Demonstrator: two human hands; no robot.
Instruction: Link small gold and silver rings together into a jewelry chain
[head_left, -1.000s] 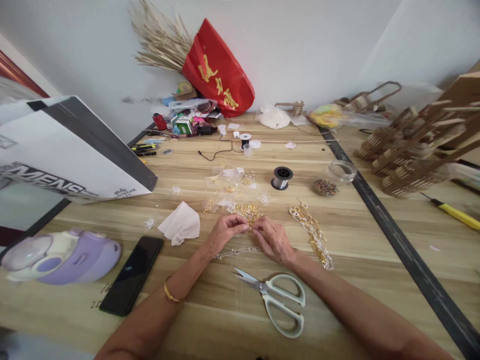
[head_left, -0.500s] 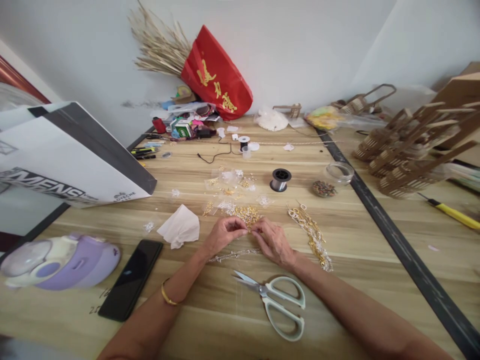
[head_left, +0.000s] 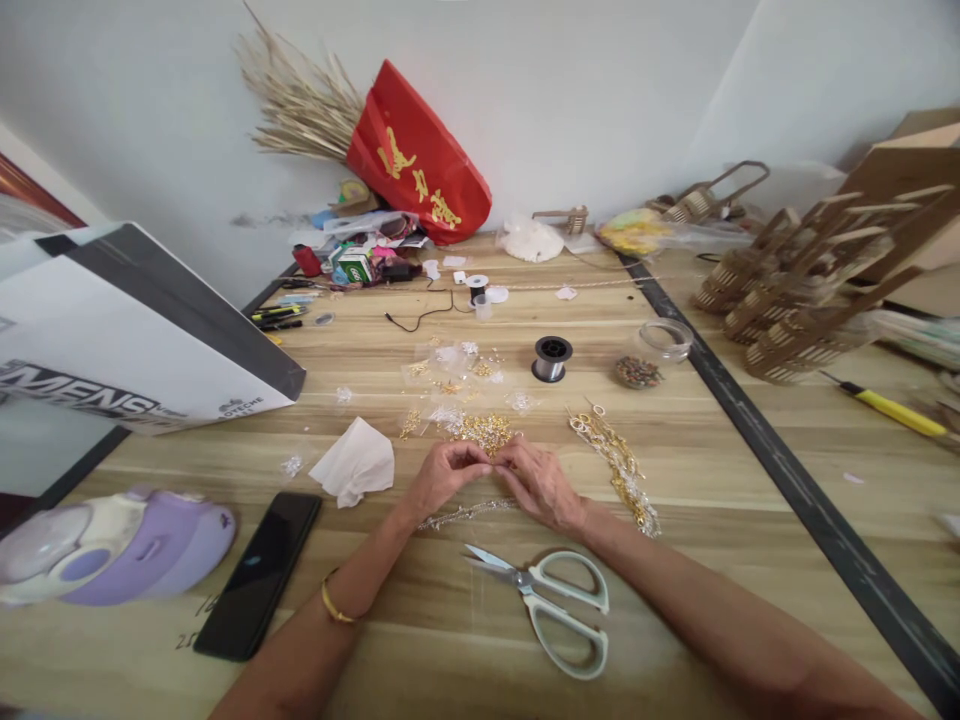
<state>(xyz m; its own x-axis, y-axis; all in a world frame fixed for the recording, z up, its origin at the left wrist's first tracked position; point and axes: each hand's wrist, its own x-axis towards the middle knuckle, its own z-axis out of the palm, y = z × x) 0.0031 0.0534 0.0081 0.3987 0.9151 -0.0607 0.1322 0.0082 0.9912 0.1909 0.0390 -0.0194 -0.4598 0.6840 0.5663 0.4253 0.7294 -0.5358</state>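
Observation:
My left hand (head_left: 448,476) and my right hand (head_left: 541,486) meet at the fingertips, both pinched on something too small to make out. Just beyond them lies a pile of gold and silver beads (head_left: 486,432). A thin silver beaded strand (head_left: 469,514) rests on the wooden table below my hands. Nearer to me are scissors (head_left: 536,590) with pale green handles, blades slightly apart. To the right of my right hand lie gold and silver chains (head_left: 619,465). A spool of clear wire (head_left: 552,360) stands farther back.
On the left are a phone (head_left: 259,575), a purple and white bottle (head_left: 127,550), a folded tissue (head_left: 355,462) and a large white box (head_left: 135,340). A bead jar (head_left: 664,342), a yellow cutter (head_left: 900,408) and small woven baskets (head_left: 787,335) are at right.
The camera view has shifted slightly, so most table items sit a little farther left. My hands stay pinched together near the bead pile, with little change in pose.

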